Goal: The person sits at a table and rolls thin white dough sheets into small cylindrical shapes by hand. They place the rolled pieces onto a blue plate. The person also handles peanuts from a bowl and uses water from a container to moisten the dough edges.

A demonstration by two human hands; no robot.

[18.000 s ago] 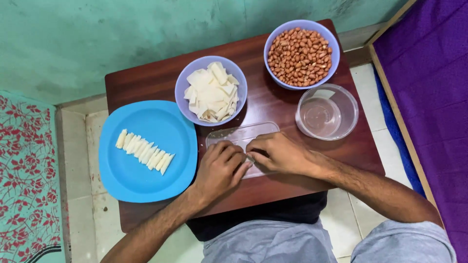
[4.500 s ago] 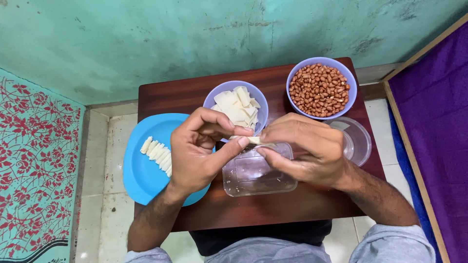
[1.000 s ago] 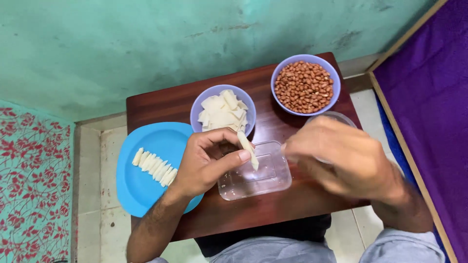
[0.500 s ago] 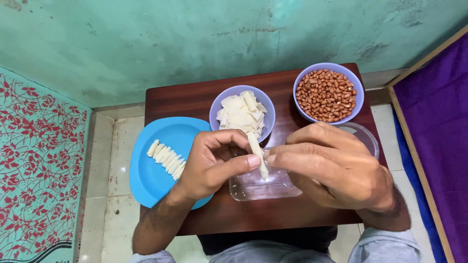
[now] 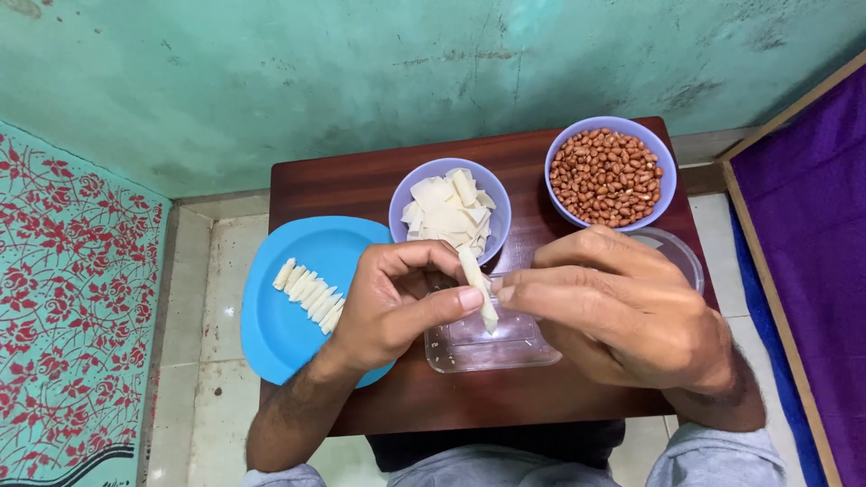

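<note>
Your left hand [image 5: 392, 302] and right hand [image 5: 622, 311] both pinch a rolled white wrapper strip [image 5: 478, 289] above the clear rectangular plastic tray [image 5: 478, 347] near the dark wooden table's [image 5: 361, 180] front edge.

Dark reddish-brown wooden table [image 5: 361, 185]. Bright blue round plastic plate [image 5: 289, 334] at its left edge, bearing cream-white rolled pastry pieces [image 5: 308, 294]. Two lavender plastic bowls along the far edge: one [image 5: 401, 203] with off-white pastry squares, one [image 5: 663, 185] with reddish-brown peanuts. Clear colourless rectangular plastic tray [image 5: 483, 347] at centre.
</note>
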